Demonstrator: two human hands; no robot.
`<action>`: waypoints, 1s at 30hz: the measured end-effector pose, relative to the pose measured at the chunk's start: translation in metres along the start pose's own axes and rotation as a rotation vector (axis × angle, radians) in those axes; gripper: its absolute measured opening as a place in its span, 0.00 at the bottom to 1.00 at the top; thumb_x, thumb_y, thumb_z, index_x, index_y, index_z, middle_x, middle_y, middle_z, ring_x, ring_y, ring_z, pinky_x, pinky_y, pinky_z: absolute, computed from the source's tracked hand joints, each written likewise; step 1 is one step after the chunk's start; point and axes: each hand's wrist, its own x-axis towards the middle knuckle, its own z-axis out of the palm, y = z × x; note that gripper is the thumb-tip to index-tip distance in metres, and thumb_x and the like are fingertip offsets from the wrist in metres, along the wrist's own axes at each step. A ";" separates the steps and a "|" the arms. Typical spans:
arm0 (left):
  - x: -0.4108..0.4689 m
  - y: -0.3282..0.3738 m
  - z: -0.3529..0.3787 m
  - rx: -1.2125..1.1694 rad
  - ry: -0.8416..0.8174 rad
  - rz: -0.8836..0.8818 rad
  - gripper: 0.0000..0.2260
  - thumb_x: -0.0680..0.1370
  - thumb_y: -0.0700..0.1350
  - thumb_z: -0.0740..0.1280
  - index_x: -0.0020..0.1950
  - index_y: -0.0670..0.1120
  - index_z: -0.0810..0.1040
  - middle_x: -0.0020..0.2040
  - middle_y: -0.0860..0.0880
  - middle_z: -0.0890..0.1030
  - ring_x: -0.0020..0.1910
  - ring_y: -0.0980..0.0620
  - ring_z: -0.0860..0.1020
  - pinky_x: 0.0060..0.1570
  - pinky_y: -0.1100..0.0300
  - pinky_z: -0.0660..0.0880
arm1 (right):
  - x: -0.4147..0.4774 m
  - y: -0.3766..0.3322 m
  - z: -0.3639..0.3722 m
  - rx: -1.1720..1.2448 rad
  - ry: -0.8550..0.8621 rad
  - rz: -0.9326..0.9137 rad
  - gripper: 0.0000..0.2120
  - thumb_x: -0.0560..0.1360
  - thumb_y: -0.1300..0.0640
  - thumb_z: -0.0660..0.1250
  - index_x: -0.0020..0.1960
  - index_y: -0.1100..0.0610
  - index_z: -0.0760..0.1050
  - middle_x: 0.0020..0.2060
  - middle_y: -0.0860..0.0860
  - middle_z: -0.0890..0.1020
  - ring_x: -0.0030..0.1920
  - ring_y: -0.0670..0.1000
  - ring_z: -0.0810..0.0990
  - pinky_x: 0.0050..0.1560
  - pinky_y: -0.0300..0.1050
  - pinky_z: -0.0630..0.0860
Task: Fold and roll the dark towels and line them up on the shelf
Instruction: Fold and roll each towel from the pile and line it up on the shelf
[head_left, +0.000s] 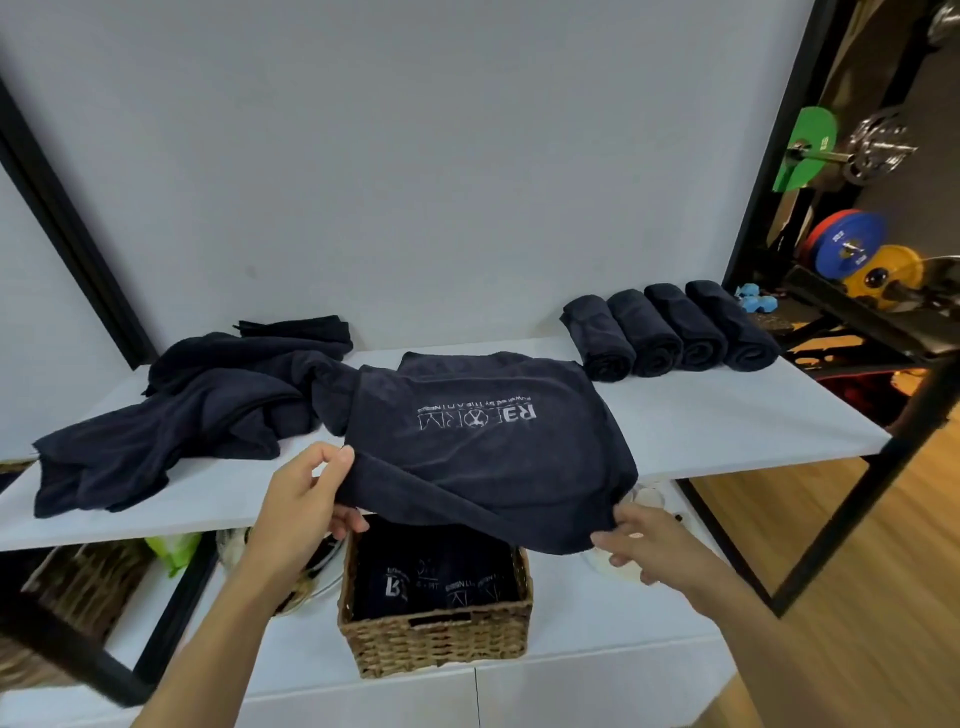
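From the head camera, four rolled towels (670, 330) lie side by side, touching, at the back right of the white shelf (727, 415). One spread towel (483, 447) with a white printed logo lies across the middle of the shelf, its near edge hanging over the front. Two hands hold that edge, well apart. The left hand (296, 514) pinches the near left corner, thumb on top and fingers underneath. The right hand (644, 545) grips the near right corner from below.

On the left of the shelf sits one loose heap of towels (171, 410); how many are in it cannot be counted. One folded towel (296, 330) lies behind it by the wall.

On the lower level stands one wicker basket (436, 639) holding dark printed cloth, partly hidden by the hanging edge. A second basket (88, 582) at lower left is cut off by the shelf and frame. Weight plates (849, 244) in green, red, blue and yellow show at far right, partly hidden.
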 end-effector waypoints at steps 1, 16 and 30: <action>-0.005 -0.001 -0.001 -0.015 0.001 -0.010 0.13 0.83 0.49 0.61 0.40 0.47 0.74 0.35 0.41 0.82 0.28 0.44 0.79 0.25 0.61 0.71 | -0.003 0.004 0.003 0.053 0.045 -0.033 0.07 0.75 0.49 0.70 0.50 0.51 0.78 0.48 0.47 0.82 0.49 0.47 0.82 0.40 0.38 0.74; 0.021 0.071 -0.043 -0.020 0.370 0.182 0.11 0.80 0.52 0.65 0.40 0.50 0.80 0.35 0.49 0.80 0.32 0.56 0.77 0.33 0.60 0.76 | -0.034 -0.118 -0.073 0.138 0.315 -0.636 0.05 0.76 0.53 0.70 0.43 0.54 0.80 0.40 0.53 0.81 0.40 0.46 0.79 0.41 0.35 0.74; 0.219 0.227 -0.036 -0.375 0.116 0.319 0.12 0.77 0.30 0.65 0.60 0.36 0.79 0.54 0.41 0.84 0.52 0.45 0.84 0.51 0.56 0.80 | 0.125 -0.324 -0.173 0.729 0.164 -0.666 0.08 0.80 0.60 0.65 0.57 0.56 0.80 0.51 0.51 0.86 0.52 0.49 0.85 0.48 0.43 0.81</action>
